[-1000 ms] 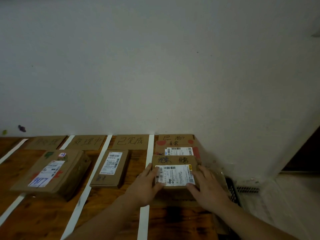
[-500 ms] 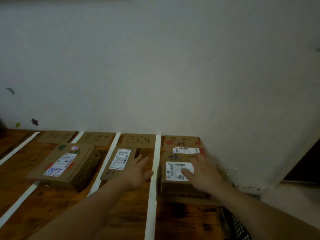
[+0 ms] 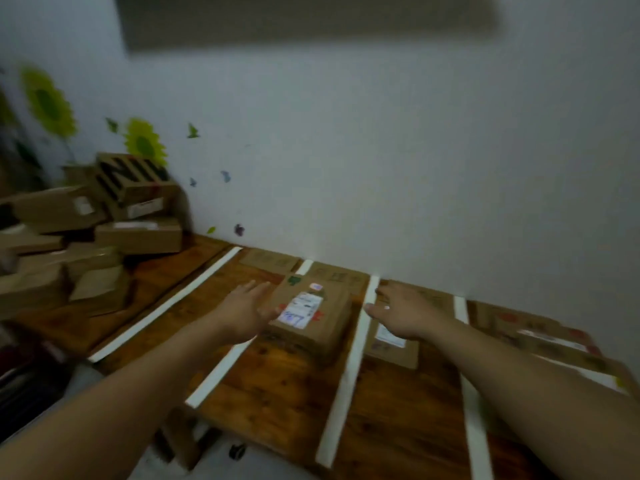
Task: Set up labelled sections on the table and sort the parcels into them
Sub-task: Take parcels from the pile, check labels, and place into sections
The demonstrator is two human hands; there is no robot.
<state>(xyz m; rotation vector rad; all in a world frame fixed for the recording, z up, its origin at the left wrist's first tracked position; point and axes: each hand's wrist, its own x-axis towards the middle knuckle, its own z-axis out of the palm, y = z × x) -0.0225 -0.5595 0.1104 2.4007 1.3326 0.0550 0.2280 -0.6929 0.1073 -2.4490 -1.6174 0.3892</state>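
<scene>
The wooden table (image 3: 287, 393) is split into sections by white tape strips (image 3: 346, 368), with cardboard labels (image 3: 337, 275) lying along the wall. A large brown parcel (image 3: 311, 315) sits in the second section. My left hand (image 3: 244, 311) hovers open just left of it, holding nothing. My right hand (image 3: 403, 315) is stretched out open above a flat parcel (image 3: 391, 344) in the third section, partly hiding it. Stacked parcels (image 3: 550, 341) lie in the far right section. The frame is blurred.
A heap of unsorted cardboard parcels (image 3: 93, 237) stands on the table's left end against the wall, which carries sunflower stickers (image 3: 145, 142). The table's front edge runs near the bottom left, with dark floor below.
My view has swung left, bringing the parcel heap into sight. Both hands have left the right-hand stack and moved left; the right hand no longer touches the labelled parcel.
</scene>
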